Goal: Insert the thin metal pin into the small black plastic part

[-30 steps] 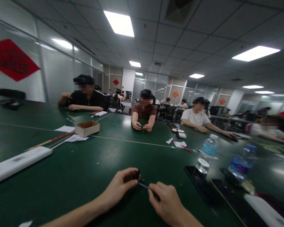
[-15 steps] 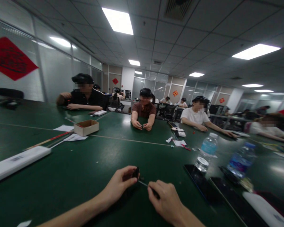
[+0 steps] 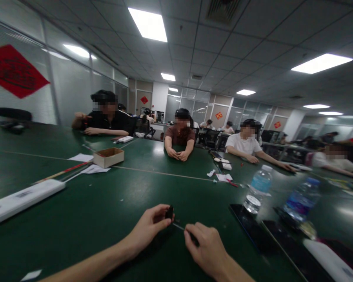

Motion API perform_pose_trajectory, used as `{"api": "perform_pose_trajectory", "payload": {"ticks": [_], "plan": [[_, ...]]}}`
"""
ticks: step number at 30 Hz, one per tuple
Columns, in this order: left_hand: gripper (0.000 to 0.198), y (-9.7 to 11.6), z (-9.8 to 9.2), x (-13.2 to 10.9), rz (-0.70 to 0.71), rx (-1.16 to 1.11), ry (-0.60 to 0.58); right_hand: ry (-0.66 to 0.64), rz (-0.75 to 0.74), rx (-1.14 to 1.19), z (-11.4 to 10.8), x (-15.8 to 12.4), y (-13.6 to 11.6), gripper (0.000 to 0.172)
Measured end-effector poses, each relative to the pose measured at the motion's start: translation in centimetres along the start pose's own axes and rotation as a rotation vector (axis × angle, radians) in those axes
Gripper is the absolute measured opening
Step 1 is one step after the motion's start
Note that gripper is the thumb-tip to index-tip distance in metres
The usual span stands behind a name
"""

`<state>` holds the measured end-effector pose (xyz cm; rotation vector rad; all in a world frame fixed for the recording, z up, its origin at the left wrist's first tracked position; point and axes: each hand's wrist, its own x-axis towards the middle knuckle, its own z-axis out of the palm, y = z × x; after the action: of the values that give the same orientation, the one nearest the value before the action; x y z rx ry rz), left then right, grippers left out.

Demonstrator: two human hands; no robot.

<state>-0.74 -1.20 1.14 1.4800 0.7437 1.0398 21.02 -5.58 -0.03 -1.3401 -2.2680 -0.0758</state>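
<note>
Over the near middle of the green table, my left hand [image 3: 153,220] pinches a small black piece [image 3: 169,212] between thumb and fingers. The piece's exact kind is too small to make out. My right hand [image 3: 204,243], just to the right and a little lower, is closed around a screwdriver [image 3: 179,226]. Only its thin metal shaft shows clearly, pointing left toward the black piece; my fingers hide the handle. Whether the tip touches the piece I cannot tell.
Two bottles [image 3: 260,186] and dark phones [image 3: 250,225] lie to my right. On the left are a white power strip [image 3: 26,199] and a small cardboard box [image 3: 108,158]. Across the green table [image 3: 147,188] sit several people; paper scraps [image 3: 223,177] lie near them.
My hands stay almost in place; the black piece is turned slightly and shows more of its face. The person opposite has brought their hands together. The view has shifted a little.
</note>
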Motion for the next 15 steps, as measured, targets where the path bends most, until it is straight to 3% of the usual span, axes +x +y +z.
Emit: {"api": "perform_pose_trajectory", "payload": {"ticks": [15], "plan": [[0.032, 0.43, 0.08, -0.14, -0.013, 0.008, 0.001, -0.018, 0.013, 0.024, -0.24, 0.04, -0.08, 0.02]]}}
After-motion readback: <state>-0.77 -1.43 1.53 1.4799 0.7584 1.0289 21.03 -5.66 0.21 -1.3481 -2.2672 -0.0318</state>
